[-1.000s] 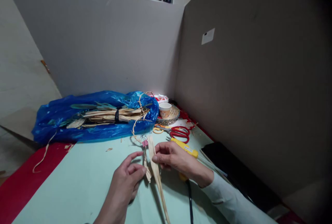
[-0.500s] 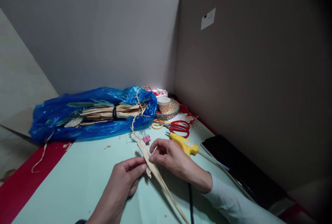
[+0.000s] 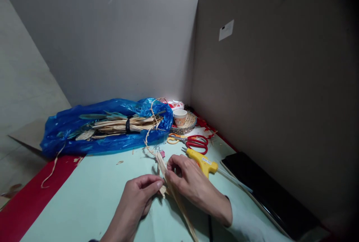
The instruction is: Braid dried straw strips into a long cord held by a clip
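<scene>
A long pale strip of dried husk [image 3: 179,207] runs from the front edge of the table up between my hands, and a thin twisted cord [image 3: 147,136] extends from its far end toward the blue bag. My left hand [image 3: 141,195] pinches the strip's left side between thumb and forefinger, with a small frayed piece showing just below the fingertips. On the other side, my right hand [image 3: 190,182] has its curled thumb and fingers on the strip. A pink clip [image 3: 162,154] lies just beyond the strip's far end.
A blue plastic bag [image 3: 67,124] holds a tied husk bundle [image 3: 112,125]. Near the corner are a paper cup [image 3: 180,118] on a woven basket [image 3: 191,123], red-handled scissors [image 3: 198,143] and a yellow glue gun [image 3: 202,161]. A black tablet-like object [image 3: 269,193] lies right.
The view has tilted up and shifted slightly, showing more shelf. The husk strip has turned to look narrower, and my right hand has closed in nearer to it.
</scene>
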